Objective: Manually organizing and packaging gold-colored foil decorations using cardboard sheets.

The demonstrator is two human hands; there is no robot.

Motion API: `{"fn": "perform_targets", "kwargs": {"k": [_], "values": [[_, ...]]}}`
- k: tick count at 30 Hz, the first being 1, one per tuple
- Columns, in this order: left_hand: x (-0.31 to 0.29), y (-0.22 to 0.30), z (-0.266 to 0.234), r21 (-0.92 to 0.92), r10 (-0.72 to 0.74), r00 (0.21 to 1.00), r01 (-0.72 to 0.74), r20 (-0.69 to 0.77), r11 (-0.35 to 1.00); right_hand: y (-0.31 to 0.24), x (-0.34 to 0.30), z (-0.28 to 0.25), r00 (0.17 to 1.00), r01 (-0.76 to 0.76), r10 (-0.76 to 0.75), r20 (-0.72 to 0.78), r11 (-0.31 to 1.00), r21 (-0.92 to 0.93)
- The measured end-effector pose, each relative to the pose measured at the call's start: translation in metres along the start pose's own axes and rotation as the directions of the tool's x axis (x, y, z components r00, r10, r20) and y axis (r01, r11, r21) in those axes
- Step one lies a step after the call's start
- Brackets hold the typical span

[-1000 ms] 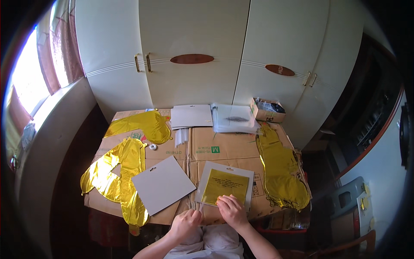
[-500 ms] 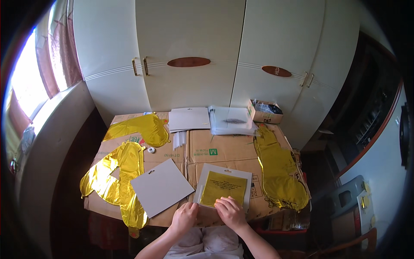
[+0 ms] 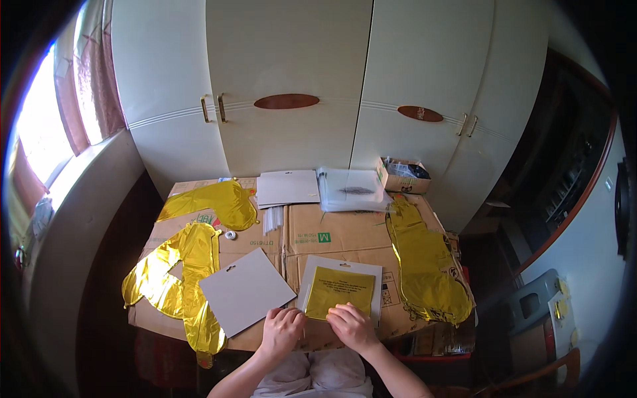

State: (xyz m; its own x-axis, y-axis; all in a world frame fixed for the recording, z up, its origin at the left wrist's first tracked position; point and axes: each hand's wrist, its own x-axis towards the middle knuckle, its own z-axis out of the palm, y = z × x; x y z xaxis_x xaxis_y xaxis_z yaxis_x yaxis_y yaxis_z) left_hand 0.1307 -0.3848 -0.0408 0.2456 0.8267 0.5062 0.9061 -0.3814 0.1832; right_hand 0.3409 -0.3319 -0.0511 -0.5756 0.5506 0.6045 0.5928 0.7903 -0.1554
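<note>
A white card with a hanging slot lies before me, bearing a folded gold foil balloon with dark print, seemingly inside a clear plastic bag. My right hand pinches at the lower edge of this bag, over the foil's bottom. Just left of it, my left hand is closed, its curled fingers by the bag's lower left corner; what they grip is hardly visible. Beside that hand a second white card with a slot lies tilted. Flat gold foil balloons spread at the left.
Cardboard covers the table. More gold foil balloons lie at the right. Along the back are stacked white cards, clear bags, a small box and white strips. A small white roll sits left of centre.
My left hand has moved slightly left and my right hand slightly left along the bag's lower edge. The view has shifted a little; the cards and foil balloons keep their places.
</note>
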Motion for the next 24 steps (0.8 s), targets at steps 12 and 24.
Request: {"fn": "perform_targets", "kwargs": {"k": [12, 24], "values": [[-0.01, -0.004, -0.034, -0.216, 0.006, 0.99, 0.025, 0.14, 0.976, -0.012, 0.016, -0.029, 0.982, 0.034, -0.053, 0.179, 0.993, 0.111], [-0.011, -0.029, -0.025, -0.112, 0.169, 0.963, -0.148, 0.208, 0.983, -0.058, 0.019, 0.021, 0.933, -0.248, 0.199, 0.3, 0.96, 0.133]]}}
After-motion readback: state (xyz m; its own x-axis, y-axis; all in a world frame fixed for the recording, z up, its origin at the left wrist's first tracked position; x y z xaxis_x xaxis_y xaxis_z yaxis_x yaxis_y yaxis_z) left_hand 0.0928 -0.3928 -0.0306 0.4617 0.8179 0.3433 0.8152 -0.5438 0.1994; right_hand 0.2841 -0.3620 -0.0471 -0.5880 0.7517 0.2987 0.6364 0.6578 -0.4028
